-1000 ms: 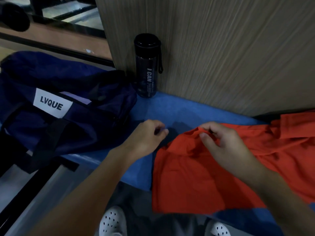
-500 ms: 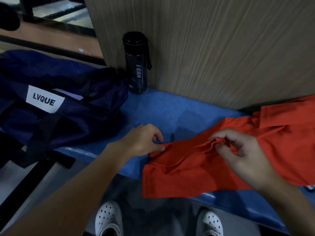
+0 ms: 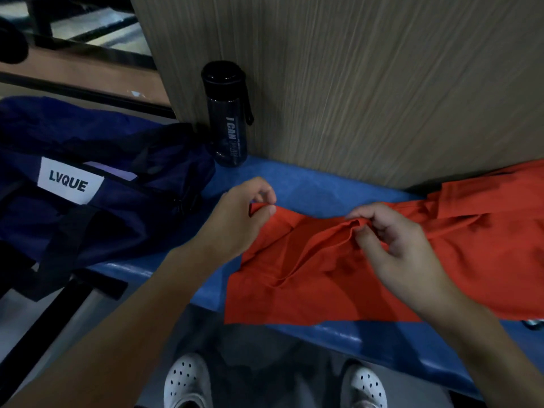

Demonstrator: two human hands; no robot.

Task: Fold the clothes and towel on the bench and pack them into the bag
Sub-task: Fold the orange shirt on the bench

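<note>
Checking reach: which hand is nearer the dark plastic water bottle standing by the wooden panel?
Left. The left hand pinches the orange shirt in front of the dark water bottle; the right hand pinches the shirt farther right.

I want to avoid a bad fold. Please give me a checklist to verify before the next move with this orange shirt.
1. Left hand pinches orange shirt edge: ok.
2. Right hand pinches a middle fold: ok.
3. Shirt flat: not ok, creased between the hands.
4. Shirt fully on bench: not ok, near edge overhangs.
5. Bottle clear of shirt: ok, upright by wall.
6. Bag open: cannot tell.
</note>
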